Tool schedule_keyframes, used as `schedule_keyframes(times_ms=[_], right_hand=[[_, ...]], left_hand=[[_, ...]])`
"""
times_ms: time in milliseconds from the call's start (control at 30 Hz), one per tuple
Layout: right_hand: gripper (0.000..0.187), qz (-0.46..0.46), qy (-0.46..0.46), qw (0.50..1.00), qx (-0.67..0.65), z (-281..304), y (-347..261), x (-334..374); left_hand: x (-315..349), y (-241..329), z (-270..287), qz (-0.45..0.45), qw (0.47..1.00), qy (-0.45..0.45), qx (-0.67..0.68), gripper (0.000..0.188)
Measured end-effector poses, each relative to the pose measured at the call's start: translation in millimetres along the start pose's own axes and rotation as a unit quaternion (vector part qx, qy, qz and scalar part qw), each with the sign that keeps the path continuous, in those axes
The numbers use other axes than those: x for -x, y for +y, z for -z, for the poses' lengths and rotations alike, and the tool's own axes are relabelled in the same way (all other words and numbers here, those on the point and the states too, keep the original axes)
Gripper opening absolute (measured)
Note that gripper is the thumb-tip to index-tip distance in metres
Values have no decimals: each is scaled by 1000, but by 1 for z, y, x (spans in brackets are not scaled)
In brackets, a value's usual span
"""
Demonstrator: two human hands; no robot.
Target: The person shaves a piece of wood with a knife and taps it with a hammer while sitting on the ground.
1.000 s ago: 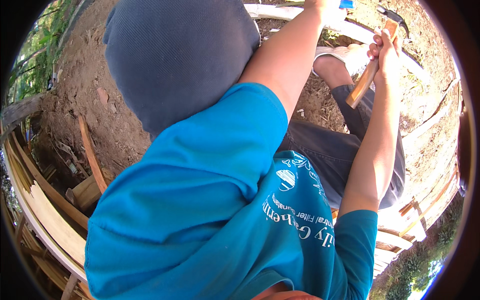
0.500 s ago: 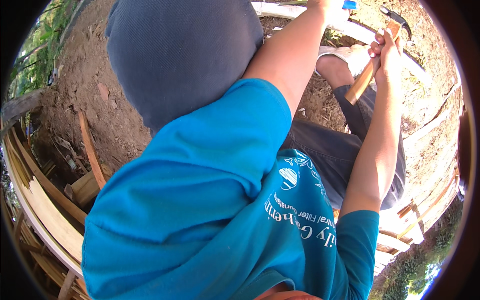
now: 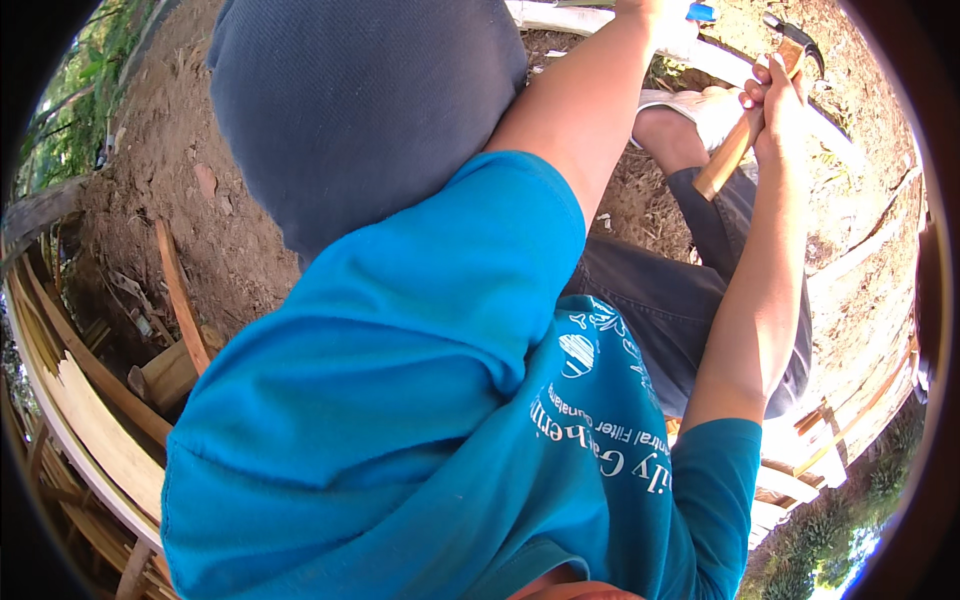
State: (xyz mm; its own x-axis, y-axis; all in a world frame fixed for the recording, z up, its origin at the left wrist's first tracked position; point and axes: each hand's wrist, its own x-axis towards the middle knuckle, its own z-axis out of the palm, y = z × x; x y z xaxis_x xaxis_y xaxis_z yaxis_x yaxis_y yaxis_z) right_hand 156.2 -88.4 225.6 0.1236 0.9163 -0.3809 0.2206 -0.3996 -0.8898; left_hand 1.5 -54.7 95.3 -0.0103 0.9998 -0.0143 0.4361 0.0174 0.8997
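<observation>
My right hand [image 3: 778, 100] is wrapped round the wooden handle of a claw hammer [image 3: 733, 155]. The dark, shiny hammer head points up and away, over the soil near the upper right. At the top edge my left hand [image 3: 660, 18] is cut off by the picture, and its fingers do not show well enough to read. Beside it lies a small blue thing [image 3: 701, 12] of a kind I cannot make out. Below both hands a pale wooden strip [image 3: 725, 65] runs slantwise along the ground, close to my foot in a light-coloured sandal [image 3: 712, 112].
My bent leg [image 3: 650, 290] is in dark trousers. Bare brown soil [image 3: 180, 190] spreads on the left. Split planks [image 3: 105, 425] are stacked at the lower left, with a narrow wooden stick [image 3: 180, 295] beside them. More cut wood [image 3: 800, 480] lies at the lower right.
Very little differs. The hammer and my right hand have shifted only slightly, and my left arm stays nearly where it was.
</observation>
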Motion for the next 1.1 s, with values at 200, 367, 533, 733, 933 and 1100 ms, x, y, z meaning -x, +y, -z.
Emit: schedule_keyframes(times_ms=[200, 367, 533, 733, 933, 1100], right_hand=[[20, -5, -32, 999, 26, 4, 2, 1], [17, -23, -35, 999, 31, 0, 3, 2], [16, -27, -4, 999, -27, 6, 12, -2], [15, -15, 15, 1000, -11, -8, 9, 4], [32, 7, 24, 1000, -18, -1, 18, -6], [34, -24, -1, 1000, -9, 16, 28, -5]], left_hand=[[-3, -9, -10, -23, 999, -23, -12, 20], [-17, -33, -34, 68, 961, -42, 263, 17], [-10, -15, -16, 25, 996, -31, 83, 18], [7, 8, 16, 30, 999, 1, -15, 18], [0, -6, 6, 37, 999, 13, -9, 21], [38, 39, 53, -9, 998, -51, -38, 24]])
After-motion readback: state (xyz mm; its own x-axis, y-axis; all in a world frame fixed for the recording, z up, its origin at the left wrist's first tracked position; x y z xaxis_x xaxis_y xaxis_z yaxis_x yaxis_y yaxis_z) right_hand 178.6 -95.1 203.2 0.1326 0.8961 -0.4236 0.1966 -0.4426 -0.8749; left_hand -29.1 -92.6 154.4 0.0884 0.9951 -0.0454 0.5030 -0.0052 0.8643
